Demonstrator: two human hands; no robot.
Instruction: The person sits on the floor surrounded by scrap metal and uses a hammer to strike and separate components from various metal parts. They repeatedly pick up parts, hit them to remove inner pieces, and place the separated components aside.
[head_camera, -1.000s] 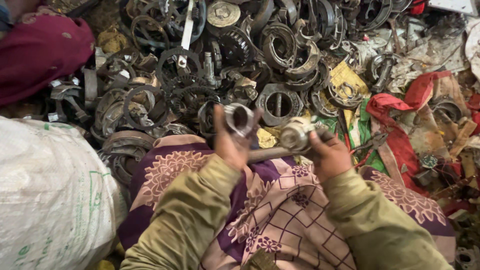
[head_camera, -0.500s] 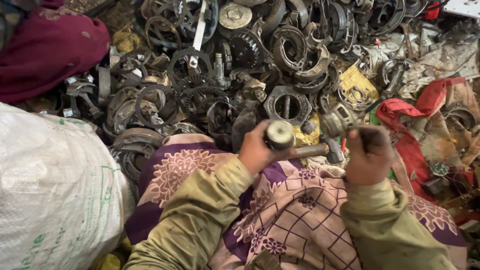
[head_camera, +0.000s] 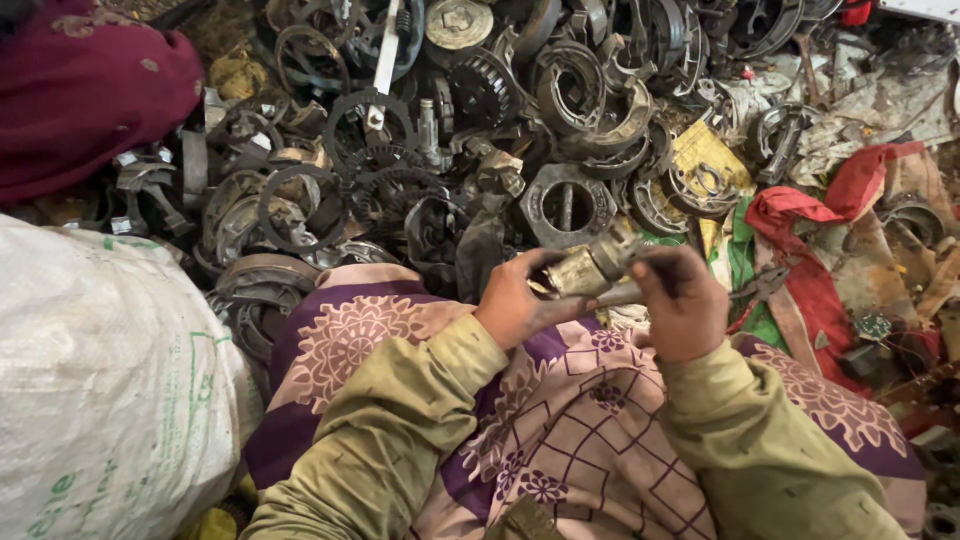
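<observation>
My left hand (head_camera: 515, 305) and my right hand (head_camera: 683, 305) meet over my lap, both closed on one dirty, brass-coloured cylindrical metal part (head_camera: 585, 270). A grey shaft sticks out of it toward my right hand. My fingers cover the part's ends. Both forearms wear olive-green sleeves. The lap beneath is covered by purple and pink patterned cloth (head_camera: 590, 420).
A heap of scrap metal rings, gears and bearings (head_camera: 420, 150) fills the ground ahead, with a large hexagonal nut (head_camera: 568, 207) just beyond my hands. A white woven sack (head_camera: 100, 380) stands at my left. Red cloth (head_camera: 830, 240) lies right; a maroon-clad person (head_camera: 80, 90) sits far left.
My hands were apart, the left holding the part up and the right a tool. They have come together, and both now grip the part, lower over the lap.
</observation>
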